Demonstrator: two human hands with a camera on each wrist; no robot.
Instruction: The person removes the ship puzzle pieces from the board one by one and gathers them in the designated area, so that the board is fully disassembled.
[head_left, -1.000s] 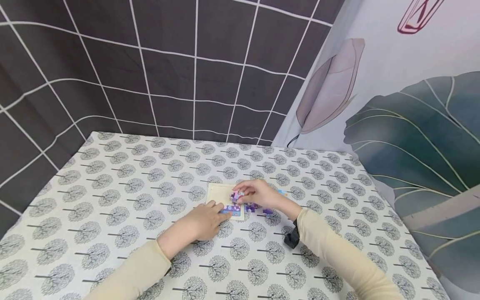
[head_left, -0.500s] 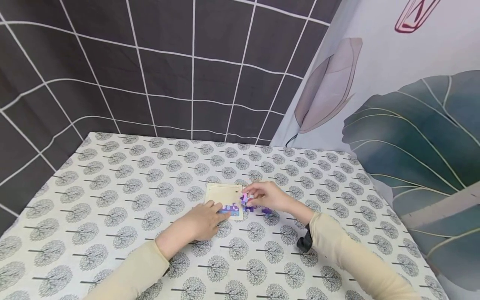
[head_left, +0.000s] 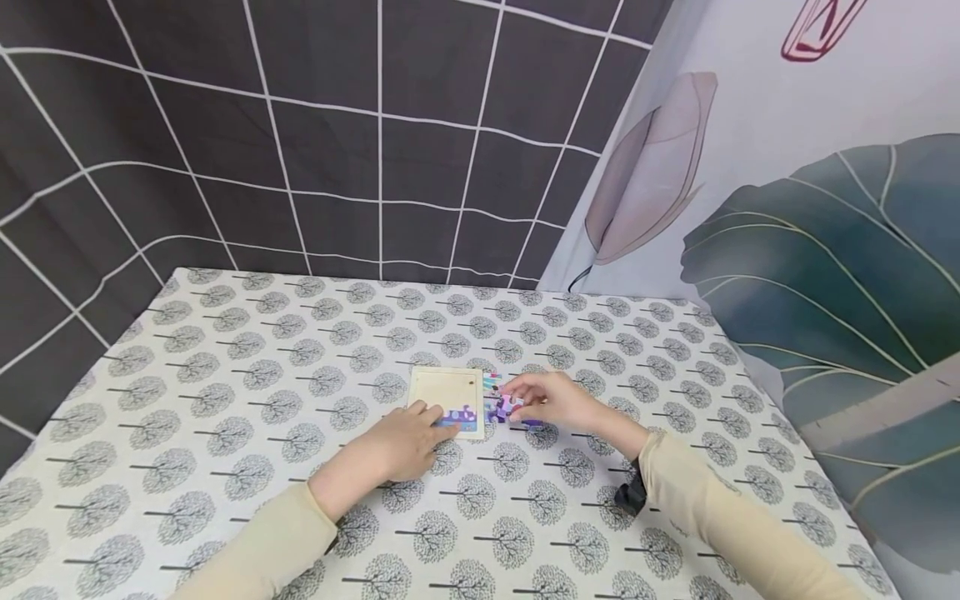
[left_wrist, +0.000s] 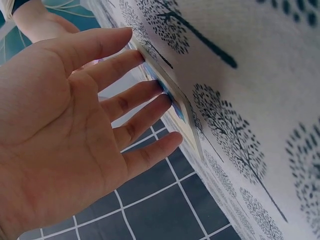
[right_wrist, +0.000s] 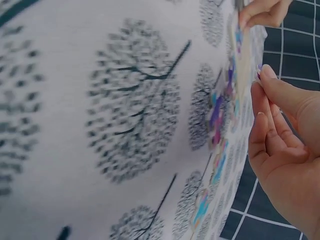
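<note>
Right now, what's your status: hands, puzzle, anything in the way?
Left hand flat, fingers steadying puzzle tray. Right hand among loose puzzle pieces beside the tray; grip unclear. Nothing blocking.

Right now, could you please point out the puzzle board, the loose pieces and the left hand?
puzzle board point(head_left: 442, 390): head view, bare cream middle.
loose pieces point(head_left: 501, 408): head view, purple piece beside the board.
left hand point(head_left: 401, 442): head view, back of the hand.

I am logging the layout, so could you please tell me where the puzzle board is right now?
In the head view the puzzle board lies mid-table on the tree-print cloth, under the left hand's fingertips, with loose purple pieces just to its right.
</note>
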